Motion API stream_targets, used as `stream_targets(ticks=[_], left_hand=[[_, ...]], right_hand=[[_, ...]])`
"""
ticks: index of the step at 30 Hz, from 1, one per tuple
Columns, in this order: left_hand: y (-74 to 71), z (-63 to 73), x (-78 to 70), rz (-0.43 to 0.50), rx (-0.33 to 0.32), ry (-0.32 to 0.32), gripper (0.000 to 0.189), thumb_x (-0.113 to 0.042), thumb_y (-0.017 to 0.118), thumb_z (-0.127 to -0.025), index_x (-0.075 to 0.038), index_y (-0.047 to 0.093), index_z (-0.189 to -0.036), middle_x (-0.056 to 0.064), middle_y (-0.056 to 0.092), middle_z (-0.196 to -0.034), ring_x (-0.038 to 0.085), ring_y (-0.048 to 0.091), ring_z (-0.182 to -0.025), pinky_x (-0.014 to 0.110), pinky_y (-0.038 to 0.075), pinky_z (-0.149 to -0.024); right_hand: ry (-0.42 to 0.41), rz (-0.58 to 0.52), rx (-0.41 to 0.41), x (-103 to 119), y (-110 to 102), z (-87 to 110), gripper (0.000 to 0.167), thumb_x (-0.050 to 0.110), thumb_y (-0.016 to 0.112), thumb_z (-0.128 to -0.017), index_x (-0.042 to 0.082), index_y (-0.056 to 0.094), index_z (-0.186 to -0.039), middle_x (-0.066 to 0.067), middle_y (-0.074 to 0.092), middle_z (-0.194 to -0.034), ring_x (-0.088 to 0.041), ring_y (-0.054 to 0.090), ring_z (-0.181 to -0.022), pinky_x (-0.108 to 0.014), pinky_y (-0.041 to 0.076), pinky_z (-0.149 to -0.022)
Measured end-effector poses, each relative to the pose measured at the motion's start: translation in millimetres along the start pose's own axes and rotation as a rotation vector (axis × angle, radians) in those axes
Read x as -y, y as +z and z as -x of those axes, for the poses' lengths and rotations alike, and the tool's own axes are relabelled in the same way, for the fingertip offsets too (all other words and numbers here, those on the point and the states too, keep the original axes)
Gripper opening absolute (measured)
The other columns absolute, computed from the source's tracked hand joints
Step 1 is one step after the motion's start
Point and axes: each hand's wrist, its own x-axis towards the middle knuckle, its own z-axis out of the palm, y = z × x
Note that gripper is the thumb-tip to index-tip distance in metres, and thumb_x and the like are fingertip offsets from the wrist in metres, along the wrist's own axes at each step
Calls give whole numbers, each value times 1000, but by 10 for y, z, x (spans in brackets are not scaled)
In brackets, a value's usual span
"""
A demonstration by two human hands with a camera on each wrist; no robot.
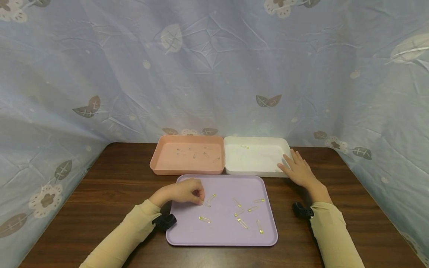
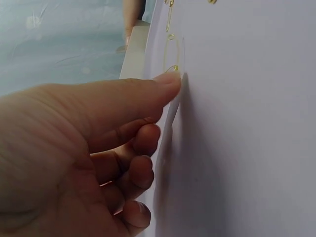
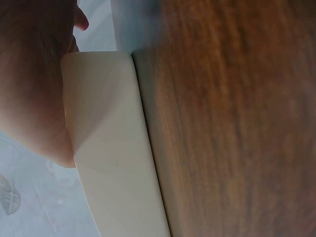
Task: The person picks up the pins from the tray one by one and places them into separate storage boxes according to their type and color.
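Note:
Over the left part of a lilac tray (image 1: pixel 221 236), my left hand (image 1: pixel 187 191) pinches a pale safety pin (image 1: pixel 207 204) at thumb and index fingertips, close to the tray's surface. A gold safety pin (image 1: pixel 211 198) lies just beyond those fingertips; the left wrist view shows this gold pin (image 2: pixel 171 52) right past the thumb. My right hand (image 1: pixel 297 169) rests with spread fingers on the right rim of a white tray (image 1: pixel 258 174). From the right wrist, the white tray's outer wall (image 3: pixel 111 143) shows beneath that hand, its fingers mostly hidden.
Several gold safety pins (image 1: pixel 242 223) lie spread over the lilac tray. Silver safety pins (image 1: pixel 206 154) are scattered in a pink tray (image 1: pixel 187 172) at the back left. One gold pin (image 1: pixel 245 146) lies in the white tray. A patterned cloth (image 1: pixel 207 74) hangs behind the wooden table (image 1: pixel 100 193).

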Motion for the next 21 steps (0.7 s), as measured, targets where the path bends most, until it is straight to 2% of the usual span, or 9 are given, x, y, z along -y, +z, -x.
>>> stream_targets(ticks=[9,17,21], left_hand=[[-44,-48,-83,24,-44,6,8,-18,73,-86,-15,67,-82,-5,55,-83,9,48,-80,21,41,-76],[-155,-158,-149,-43,-113,29,8,-19,73,-85,-20,68,-79,-7,54,-84,10,47,-82,23,40,-75],[-238,-245,-193,-65,-122,49,8,-19,73,-86,-19,69,-79,-6,55,-83,10,47,-82,23,40,-76]], right_hand=[[3,-5,1,-1,-3,-3,77,57,37,-100,2,24,-153,-27,0,-161,-48,0,-148,-71,6,-113],[-4,8,-11,-14,1,-13,77,57,37,-100,3,24,-153,-27,3,-161,-47,2,-149,-71,7,-113],[-3,11,-14,-23,8,-9,77,57,37,-100,3,24,-153,-28,4,-161,-47,2,-149,-71,8,-113]])
